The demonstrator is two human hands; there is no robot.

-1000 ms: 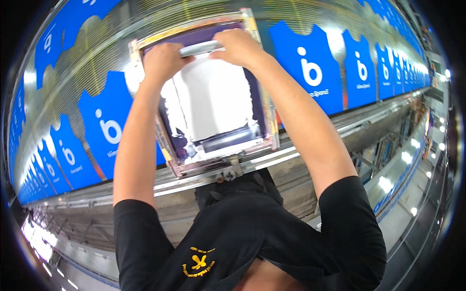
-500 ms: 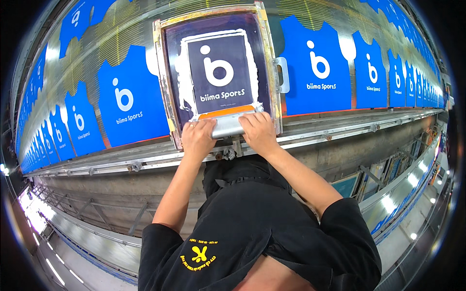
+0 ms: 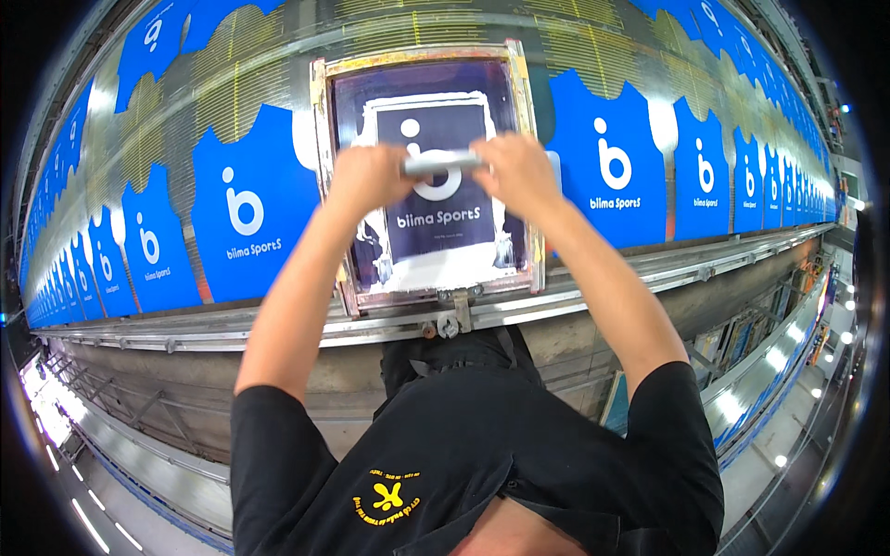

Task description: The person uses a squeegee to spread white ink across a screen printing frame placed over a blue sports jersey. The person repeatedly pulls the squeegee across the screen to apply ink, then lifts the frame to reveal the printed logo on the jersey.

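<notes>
Both my hands grip a grey metal squeegee (image 3: 443,164) by its two ends, my left hand (image 3: 373,178) at one and my right hand (image 3: 519,174) at the other. It is held across the middle of a framed printing screen (image 3: 348,102), over the round part of the white design. The squeegee's blade is hidden from here. White ink (image 3: 440,269) lies in a thick band along the screen's near end, with more ink smeared around the dark design area. The screen rests on the long printing table, between blue cut fabric pieces.
Blue fabric pieces with white prints lie in rows left (image 3: 243,190) and right (image 3: 612,157) of the screen. A metal rail (image 3: 593,266) with small stops runs along the table's near edge. Another long table (image 3: 769,361) stands behind me at the right.
My hands and the squeegee have moved from the screen's near end away from me to its middle. A white ink band now shows at the near end.
</notes>
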